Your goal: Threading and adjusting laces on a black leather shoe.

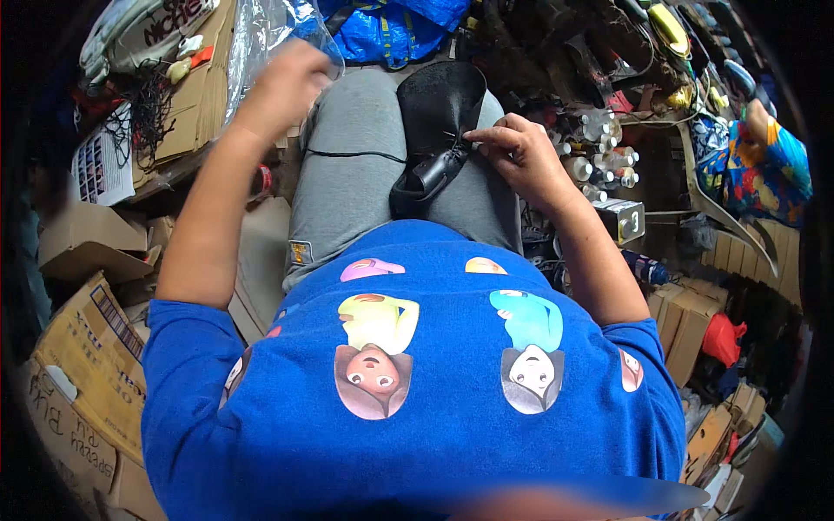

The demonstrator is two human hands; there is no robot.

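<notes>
A black shoe (434, 130) lay across the person's grey-trousered lap (347, 174). The right hand (521, 156) pinched at its laces, fingers narrow. The left hand (291, 82), raised to the far left, gripped a clear plastic bag (261, 35) above cardboard boxes (87, 365).

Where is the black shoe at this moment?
In the head view, the black shoe lies on the person's lap, on the right thigh of the grey trousers, with the right hand touching its laces.
</notes>
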